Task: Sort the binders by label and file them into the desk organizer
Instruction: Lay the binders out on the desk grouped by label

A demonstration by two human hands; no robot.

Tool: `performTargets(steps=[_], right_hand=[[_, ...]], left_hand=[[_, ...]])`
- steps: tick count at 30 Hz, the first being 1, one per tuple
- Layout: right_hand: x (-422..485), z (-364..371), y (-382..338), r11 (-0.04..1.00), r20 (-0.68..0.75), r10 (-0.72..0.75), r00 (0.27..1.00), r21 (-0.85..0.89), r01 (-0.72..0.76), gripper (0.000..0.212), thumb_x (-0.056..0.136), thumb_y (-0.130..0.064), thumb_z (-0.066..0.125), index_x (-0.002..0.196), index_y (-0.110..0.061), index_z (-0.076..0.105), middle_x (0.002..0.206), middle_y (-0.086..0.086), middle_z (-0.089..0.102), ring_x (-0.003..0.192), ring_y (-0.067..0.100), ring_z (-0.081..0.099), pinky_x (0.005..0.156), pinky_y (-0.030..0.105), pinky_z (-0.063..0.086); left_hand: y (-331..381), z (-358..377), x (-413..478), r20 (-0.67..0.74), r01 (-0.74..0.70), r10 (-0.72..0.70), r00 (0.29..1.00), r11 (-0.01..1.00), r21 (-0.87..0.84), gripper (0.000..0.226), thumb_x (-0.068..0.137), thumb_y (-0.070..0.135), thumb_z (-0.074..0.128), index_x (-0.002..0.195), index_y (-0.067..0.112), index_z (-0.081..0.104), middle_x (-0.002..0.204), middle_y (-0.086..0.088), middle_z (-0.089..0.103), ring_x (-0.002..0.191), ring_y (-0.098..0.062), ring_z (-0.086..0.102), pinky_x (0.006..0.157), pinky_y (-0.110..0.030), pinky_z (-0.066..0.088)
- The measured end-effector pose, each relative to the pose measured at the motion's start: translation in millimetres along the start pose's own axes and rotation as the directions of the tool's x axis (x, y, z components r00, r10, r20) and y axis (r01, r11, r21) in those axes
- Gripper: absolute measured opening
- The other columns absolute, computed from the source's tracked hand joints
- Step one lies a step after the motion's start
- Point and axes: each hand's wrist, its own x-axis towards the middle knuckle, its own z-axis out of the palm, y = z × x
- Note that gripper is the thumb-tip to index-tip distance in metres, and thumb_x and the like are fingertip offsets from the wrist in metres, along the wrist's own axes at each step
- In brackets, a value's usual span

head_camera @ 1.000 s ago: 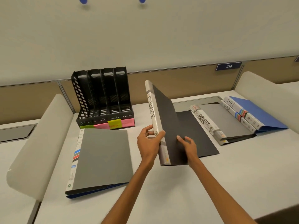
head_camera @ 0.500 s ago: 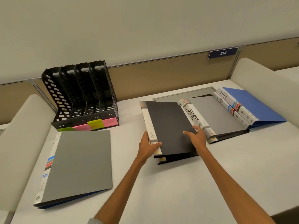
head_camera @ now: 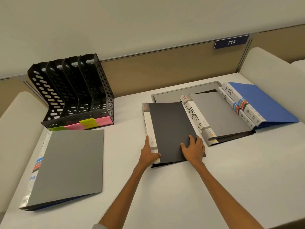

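A black binder [head_camera: 170, 128] with a white spine lies flat on the white desk [head_camera: 165, 187] in the middle. My left hand [head_camera: 148, 152] grips its spine at the near left corner, thumb on top. My right hand [head_camera: 194, 149] rests flat on its cover with fingers spread. To the right lie two grey binders [head_camera: 219, 113] marked SPORTS and two blue binders [head_camera: 260, 103] marked HR. A grey binder [head_camera: 69, 164] lies at the left. The black desk organizer [head_camera: 74, 93] stands at the back left with coloured sticky labels on its base.
Padded white dividers [head_camera: 16, 129] flank the desk on both sides. A partition wall runs along the back with a blue sign 214 [head_camera: 231, 42]. A grey inset panel [head_camera: 166, 96] sits behind the binders.
The black binder, held upright a second ago, has been laid flat and closed on the desk. My right hand slid nearer along its cover.
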Motion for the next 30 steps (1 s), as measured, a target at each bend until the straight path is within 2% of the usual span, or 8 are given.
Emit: performTargets(steps=[4, 7, 13, 17, 19, 23, 25, 30], right_hand=[[-0.8, 2.9, 3.8, 1.0, 0.007, -0.012, 1.0, -0.008, 0.012, 0.069, 0.095, -0.047, 0.05, 0.153, -0.02, 0.025, 0.161, 0.012, 0.013, 0.149, 0.03, 0.009, 0.12, 0.046, 0.011], [-1.1, 4.2, 2.5, 1.0, 0.014, -0.005, 1.0, -0.002, 0.005, 0.069, 0.095, -0.047, 0.05, 0.153, -0.02, 0.024, 0.161, 0.012, 0.012, 0.149, 0.03, 0.007, 0.12, 0.045, 0.009], [-2.0, -6.1, 2.0, 1.0, 0.057, 0.0, 0.998, 0.008, 0.0, 0.066, 0.095, -0.045, 0.053, 0.151, -0.021, 0.029, 0.161, 0.011, 0.015, 0.149, 0.03, 0.012, 0.119, 0.047, 0.014], [-9.5, -12.8, 0.7, 0.999, 0.006, -0.014, 1.0, 0.033, 0.014, 0.061, 0.092, -0.04, 0.058, 0.145, -0.017, 0.038, 0.155, 0.011, 0.029, 0.144, 0.03, 0.024, 0.117, 0.047, 0.02], [-14.7, -13.8, 0.3, 0.998, -0.032, -0.023, 0.999, 0.063, 0.025, 0.059, 0.091, -0.039, 0.06, 0.142, -0.015, 0.042, 0.152, 0.011, 0.034, 0.142, 0.029, 0.029, 0.117, 0.047, 0.022], [-28.0, -20.5, -1.4, 0.991, -0.096, -0.038, 0.995, 0.121, 0.049, 0.053, 0.09, -0.036, 0.062, 0.136, -0.013, 0.048, 0.142, 0.01, 0.047, 0.132, 0.029, 0.042, 0.112, 0.048, 0.029], [-33.6, -25.6, -3.7, 0.991, -0.105, -0.046, 0.993, 0.116, 0.058, 0.05, 0.091, -0.035, 0.062, 0.134, -0.014, 0.049, 0.139, 0.008, 0.05, 0.13, 0.027, 0.044, 0.112, 0.048, 0.028], [-44.3, -37.8, 1.2, 0.988, -0.161, -0.031, 0.986, 0.146, 0.055, 0.046, 0.09, -0.034, 0.062, 0.131, -0.016, 0.051, 0.139, 0.008, 0.049, 0.132, 0.026, 0.043, 0.11, 0.049, 0.025]], left_hand=[[-11.1, -0.2, -2.6, -0.025, -0.028, 0.027, 0.999, 0.999, -0.038, 0.089, 0.076, 0.01, 0.075, 0.149, 0.021, 0.026, 0.145, 0.002, 0.046, 0.121, -0.019, 0.054, 0.093, -0.033, 0.052], [-12.2, -1.3, -4.2, -0.026, -0.028, 0.026, 0.999, 0.998, -0.06, 0.069, 0.079, 0.009, 0.075, 0.138, 0.019, 0.041, 0.138, -0.001, 0.053, 0.114, -0.016, 0.056, 0.09, -0.027, 0.051], [-14.8, 2.6, -7.0, -0.048, -0.028, 0.024, 0.999, 0.995, -0.096, 0.066, 0.082, 0.009, 0.073, 0.139, 0.014, 0.04, 0.142, -0.006, 0.05, 0.116, -0.019, 0.055, 0.091, -0.028, 0.05], [-3.0, 1.8, -21.8, -0.192, -0.036, 0.008, 0.981, 0.989, -0.147, 0.077, 0.088, 0.011, 0.068, 0.151, 0.011, 0.024, 0.154, -0.003, 0.033, 0.14, -0.023, 0.036, 0.106, -0.028, 0.035], [1.0, 1.7, -26.3, -0.23, -0.054, 0.013, 0.973, 0.984, -0.172, 0.076, 0.09, 0.012, 0.066, 0.152, 0.011, 0.022, 0.155, -0.003, 0.032, 0.141, -0.024, 0.033, 0.105, -0.026, 0.033], [-2.5, 3.8, -27.1, -0.199, -0.155, 0.136, 0.971, 0.985, -0.082, 0.074, 0.089, 0.018, 0.065, 0.151, 0.019, 0.026, 0.151, 0.0, 0.039, 0.137, -0.023, 0.041, 0.107, -0.033, 0.04], [-3.7, 6.7, -28.9, -0.182, -0.191, 0.186, 0.966, 0.982, -0.011, 0.071, 0.09, 0.018, 0.063, 0.151, 0.019, 0.027, 0.152, 0.0, 0.038, 0.139, -0.022, 0.038, 0.112, -0.04, 0.037], [-4.9, 17.6, -31.4, -0.219, -0.323, 0.355, 0.909, 0.931, 0.168, 0.056, 0.09, 0.017, 0.059, 0.142, 0.017, 0.04, 0.146, -0.004, 0.045, 0.137, -0.023, 0.039, 0.115, -0.044, 0.03]])
